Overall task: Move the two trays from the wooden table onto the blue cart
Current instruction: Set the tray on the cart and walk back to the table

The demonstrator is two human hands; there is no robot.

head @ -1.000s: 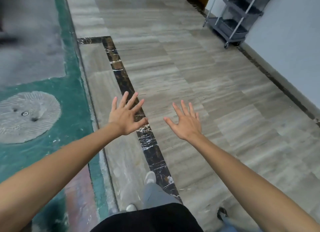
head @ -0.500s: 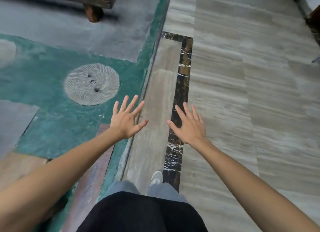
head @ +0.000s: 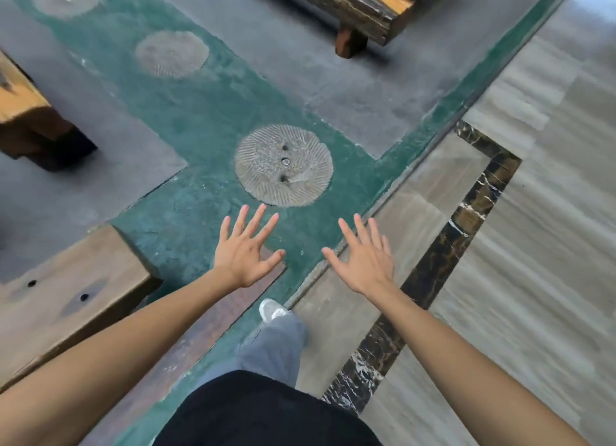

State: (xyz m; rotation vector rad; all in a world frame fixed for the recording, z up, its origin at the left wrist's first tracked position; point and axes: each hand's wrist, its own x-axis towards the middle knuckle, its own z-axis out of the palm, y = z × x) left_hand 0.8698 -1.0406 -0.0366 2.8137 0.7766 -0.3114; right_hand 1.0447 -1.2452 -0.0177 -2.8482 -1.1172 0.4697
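Both bare hands reach forward over the floor, palms down: the left hand (head: 245, 254) and the right hand (head: 365, 260) each have their fingers (head: 258, 222) spread wide apart, holding nothing. Just beyond the left fingers lies a round, grey, ridged stone disc (head: 284, 165) with small holes, set flush in a rough teal-green floor band (head: 186, 112). Left of the left hand stands a thick, weathered brown wooden bench (head: 66, 292), its top bare. Right of the right fingers runs a dark veined marble strip (head: 466, 222) between smooth grey-beige streaked tiles (head: 550, 229). Neither the trays nor the blue cart can be seen.
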